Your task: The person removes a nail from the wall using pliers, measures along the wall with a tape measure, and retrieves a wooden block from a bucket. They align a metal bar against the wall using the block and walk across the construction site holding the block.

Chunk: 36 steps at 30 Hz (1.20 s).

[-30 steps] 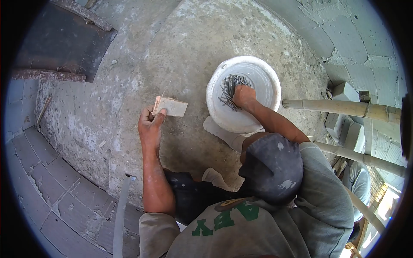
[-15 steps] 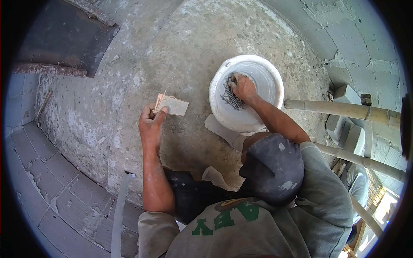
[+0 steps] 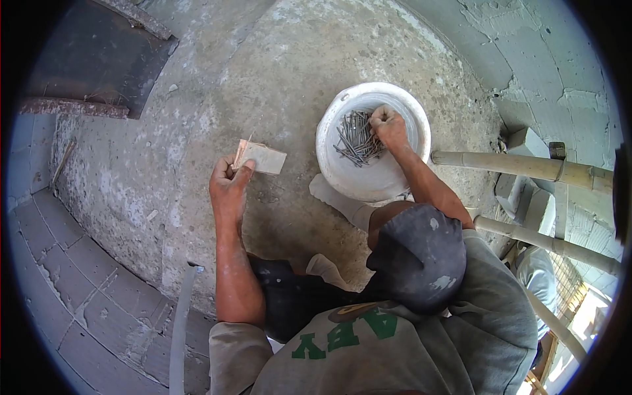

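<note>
My left hand [image 3: 228, 187] grips a small stack of thin plywood pieces [image 3: 268, 160] above the floor, thumb on top and fingers underneath. A thin point sticks up past the stack's far edge. Inside a white bucket [image 3: 324, 162] on the right lies a heap of nails [image 3: 357, 139]. My right hand [image 3: 392, 128] reaches into this bucket at the right side of the heap. Its fingers are pinched together, and whatever is between them is hidden.
Bamboo poles [image 3: 520, 164] reach in from the right beside grey blocks [image 3: 530, 148]. A dark board [image 3: 99, 56] is at the upper left. Block walls [image 3: 99, 289] curve around the concrete floor [image 3: 263, 79]. Another person's leg [image 3: 536, 276] shows at the right.
My right hand has shifted right from the top of the nail heap to its right side, uncovering more nails. My left hand keeps its hold on the plywood pieces.
</note>
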Each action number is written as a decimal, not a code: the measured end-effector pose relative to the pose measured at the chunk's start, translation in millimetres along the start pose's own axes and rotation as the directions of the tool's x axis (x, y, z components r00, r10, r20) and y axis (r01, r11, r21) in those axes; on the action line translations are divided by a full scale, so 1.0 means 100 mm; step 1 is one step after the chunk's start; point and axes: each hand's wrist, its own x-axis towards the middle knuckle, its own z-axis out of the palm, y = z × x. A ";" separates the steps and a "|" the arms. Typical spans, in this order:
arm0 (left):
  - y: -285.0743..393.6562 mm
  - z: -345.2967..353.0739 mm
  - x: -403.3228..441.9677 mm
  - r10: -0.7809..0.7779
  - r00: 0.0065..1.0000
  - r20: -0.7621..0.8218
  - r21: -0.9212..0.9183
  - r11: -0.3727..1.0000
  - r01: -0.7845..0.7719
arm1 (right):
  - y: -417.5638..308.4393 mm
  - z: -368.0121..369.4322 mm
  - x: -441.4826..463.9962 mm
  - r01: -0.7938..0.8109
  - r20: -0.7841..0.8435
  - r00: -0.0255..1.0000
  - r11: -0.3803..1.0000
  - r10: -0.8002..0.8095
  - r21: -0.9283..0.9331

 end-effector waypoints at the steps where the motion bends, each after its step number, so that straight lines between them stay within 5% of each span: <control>1: 0.01 0.00 0.00 -0.005 1.000 0.001 -0.001 1.000 0.005 | -0.04 -0.04 -0.02 -0.003 -0.030 1.000 0.998 0.005 0.067; 4: 0.05 0.02 -0.01 -0.004 1.000 0.012 0.002 1.000 0.004 | -0.26 -0.13 -0.11 -0.098 0.037 0.995 0.965 0.092 0.244; 13: 0.03 -0.01 -0.02 0.017 1.000 0.000 -0.015 1.000 -0.017 | -0.31 -0.19 -0.12 -0.117 0.101 0.991 0.955 0.093 0.273; 16: 0.05 -0.02 -0.03 0.014 1.000 -0.005 -0.008 1.000 -0.014 | -0.25 -0.21 -0.06 -0.128 0.323 0.931 0.982 0.168 -0.140; 17: 0.05 -0.02 -0.04 0.013 1.000 -0.005 -0.003 1.000 -0.013 | -0.16 -0.17 -0.04 0.003 0.269 0.959 0.944 0.091 -0.331; 19: 0.02 -0.03 -0.03 0.016 1.000 -0.002 -0.013 1.000 -0.016 | -0.03 -0.08 -0.02 0.214 0.209 0.973 0.706 -0.095 -0.675; 25: 0.01 -0.03 -0.01 -0.004 1.000 0.006 -0.018 1.000 0.004 | -0.07 0.03 0.03 0.125 0.164 0.986 0.778 -0.029 -0.615; 31: 0.01 0.00 0.01 -0.028 0.999 0.022 0.008 1.000 0.028 | 0.12 0.30 0.01 0.273 0.132 0.955 0.615 -0.266 -0.740; 36: 0.02 0.03 0.03 -0.034 0.999 0.027 -0.028 0.999 0.034 | 0.15 0.29 -0.08 0.257 0.249 0.962 0.683 -0.113 -0.683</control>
